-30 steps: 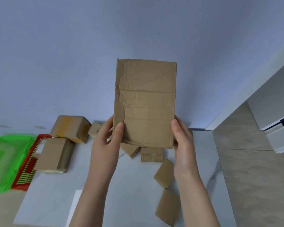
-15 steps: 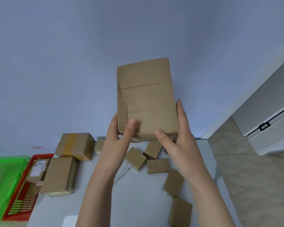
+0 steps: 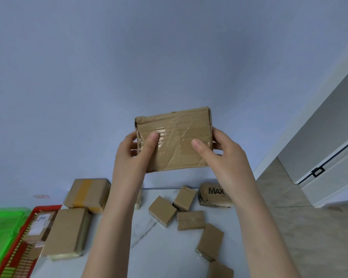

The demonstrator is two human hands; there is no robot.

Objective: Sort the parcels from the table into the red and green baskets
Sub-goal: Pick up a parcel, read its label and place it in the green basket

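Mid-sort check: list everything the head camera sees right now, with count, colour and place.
table: 1, white marbled, below the hands
red basket: 1, red, left of table
green basket: 1, green, far left
held parcel: 1, brown, clear-taped, raised before the wall
table parcels: 9, brown, spread over the table; one printed MAX, one partly hidden
labelled parcel: 1, brown, white label, in the red basket
floor: grey tiles, right
left hand: 1, grips held parcel's left edge
right hand: 1, grips its right edge

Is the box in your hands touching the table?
Apart. The head view shows the left hand and right hand holding the box up, with blue wall visible between its bottom edge and the table.
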